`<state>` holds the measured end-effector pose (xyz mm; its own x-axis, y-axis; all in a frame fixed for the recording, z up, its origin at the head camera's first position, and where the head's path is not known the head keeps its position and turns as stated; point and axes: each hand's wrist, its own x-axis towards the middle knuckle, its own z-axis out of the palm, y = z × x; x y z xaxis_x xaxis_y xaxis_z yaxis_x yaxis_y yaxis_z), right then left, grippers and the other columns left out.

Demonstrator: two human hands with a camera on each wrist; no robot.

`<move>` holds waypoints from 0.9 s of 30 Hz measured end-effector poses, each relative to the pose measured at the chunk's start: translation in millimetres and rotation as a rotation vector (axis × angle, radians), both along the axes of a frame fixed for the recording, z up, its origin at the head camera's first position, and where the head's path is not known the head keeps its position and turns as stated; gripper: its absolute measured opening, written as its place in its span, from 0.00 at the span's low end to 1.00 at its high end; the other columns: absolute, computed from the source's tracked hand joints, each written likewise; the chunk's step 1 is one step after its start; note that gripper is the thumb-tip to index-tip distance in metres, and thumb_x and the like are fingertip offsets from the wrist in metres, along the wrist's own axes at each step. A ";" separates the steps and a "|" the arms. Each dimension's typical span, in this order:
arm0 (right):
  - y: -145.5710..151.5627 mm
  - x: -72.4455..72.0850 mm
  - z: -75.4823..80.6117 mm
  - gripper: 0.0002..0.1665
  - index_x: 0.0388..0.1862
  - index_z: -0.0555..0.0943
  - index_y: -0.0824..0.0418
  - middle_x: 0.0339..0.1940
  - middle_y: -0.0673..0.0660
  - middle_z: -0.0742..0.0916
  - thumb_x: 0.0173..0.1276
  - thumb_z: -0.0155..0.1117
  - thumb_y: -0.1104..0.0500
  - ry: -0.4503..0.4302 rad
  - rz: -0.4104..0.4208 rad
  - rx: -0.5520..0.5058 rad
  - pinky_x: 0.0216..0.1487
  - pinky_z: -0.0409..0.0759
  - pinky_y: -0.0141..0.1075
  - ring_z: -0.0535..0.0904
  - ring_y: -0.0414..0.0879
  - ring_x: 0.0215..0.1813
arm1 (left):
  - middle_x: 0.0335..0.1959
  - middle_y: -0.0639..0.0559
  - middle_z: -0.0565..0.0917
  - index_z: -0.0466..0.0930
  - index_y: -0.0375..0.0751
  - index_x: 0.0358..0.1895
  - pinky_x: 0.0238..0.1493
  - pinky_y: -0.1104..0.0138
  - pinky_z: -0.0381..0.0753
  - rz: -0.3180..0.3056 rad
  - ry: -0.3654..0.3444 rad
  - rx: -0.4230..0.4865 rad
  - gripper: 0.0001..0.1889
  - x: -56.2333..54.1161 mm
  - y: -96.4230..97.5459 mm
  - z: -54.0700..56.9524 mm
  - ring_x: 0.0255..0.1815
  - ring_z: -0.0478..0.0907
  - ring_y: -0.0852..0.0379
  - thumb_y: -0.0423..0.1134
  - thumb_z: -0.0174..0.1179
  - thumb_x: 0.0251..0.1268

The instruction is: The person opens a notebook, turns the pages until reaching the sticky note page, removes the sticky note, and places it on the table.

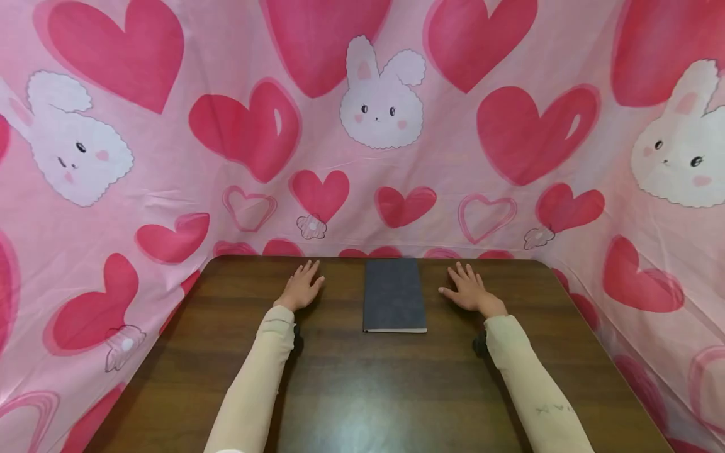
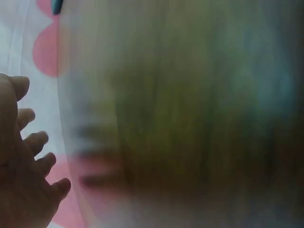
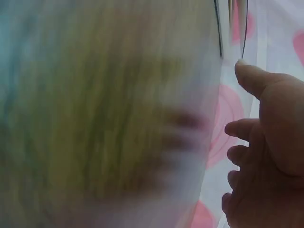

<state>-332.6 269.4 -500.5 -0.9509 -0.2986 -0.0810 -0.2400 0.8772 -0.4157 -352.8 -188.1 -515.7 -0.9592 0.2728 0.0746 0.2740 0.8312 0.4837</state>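
Holds bare, cream-sleeved left hand [image 1: 300, 287] and right hand [image 1: 469, 289] apart with fingers loosely spread, grasping nothing. Has closed, rectangular, dark blue-grey paper notebook [image 1: 393, 294] between, flat by the far edge of brown wood-grained table [image 1: 374, 390], apparently centred for equal reach.

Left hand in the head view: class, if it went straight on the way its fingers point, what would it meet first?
The left hand would probably meet the pink heart-printed cloth, just beyond the far edge of the brown wood-grain table; depth there is unclear.
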 end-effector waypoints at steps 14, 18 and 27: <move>-20.0 4.6 7.0 0.48 0.82 0.51 0.69 0.82 0.74 0.48 0.79 0.54 0.41 -0.080 0.139 -0.129 0.77 0.37 0.68 0.35 0.74 0.82 | 0.79 0.34 0.61 0.60 0.33 0.78 0.80 0.47 0.53 -0.304 0.020 -0.041 0.30 19.2 89.3 9.2 0.81 0.53 0.34 0.47 0.48 0.81; -27.0 5.1 12.1 0.49 0.82 0.52 0.69 0.82 0.75 0.48 0.77 0.58 0.42 -0.100 0.172 -0.148 0.76 0.37 0.69 0.35 0.74 0.81 | 0.80 0.37 0.59 0.60 0.38 0.79 0.79 0.48 0.53 -0.359 0.012 -0.097 0.31 21.9 118.1 6.1 0.82 0.52 0.36 0.50 0.48 0.81; -32.9 -3.7 8.9 0.58 0.83 0.51 0.67 0.82 0.75 0.47 0.68 0.70 0.42 -0.157 0.213 -0.129 0.74 0.40 0.73 0.34 0.74 0.81 | 0.84 0.43 0.50 0.54 0.49 0.82 0.81 0.47 0.46 -0.393 -0.078 -0.237 0.34 21.8 157.5 7.5 0.84 0.43 0.41 0.58 0.46 0.80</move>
